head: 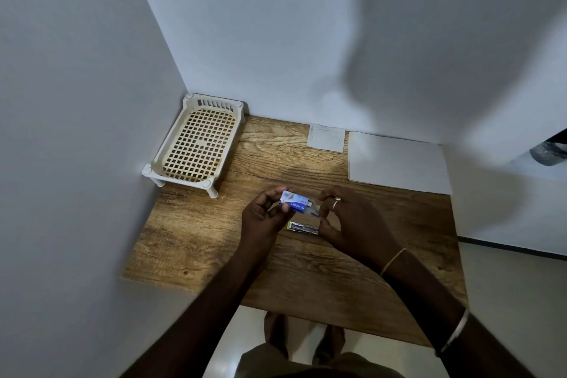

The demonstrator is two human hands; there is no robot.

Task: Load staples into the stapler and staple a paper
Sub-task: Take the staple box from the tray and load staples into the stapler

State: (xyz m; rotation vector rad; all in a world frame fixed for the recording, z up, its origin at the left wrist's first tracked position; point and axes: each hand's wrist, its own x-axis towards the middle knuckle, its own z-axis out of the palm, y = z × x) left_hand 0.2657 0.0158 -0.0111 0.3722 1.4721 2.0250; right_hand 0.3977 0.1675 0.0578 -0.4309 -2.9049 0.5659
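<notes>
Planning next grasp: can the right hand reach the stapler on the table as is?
Probably yes: the stapler lies uncovered beside the thumb of the right hand, though that hand is busy pinching the end of the staple box.

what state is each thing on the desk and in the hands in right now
staple box: off the table, inner tray partly out
left hand: grips the staple box
right hand: curled at the inner tray, grip unclear
stapler: lying on the table, untouched
paper: flat on the table
basket: upright, empty
</notes>
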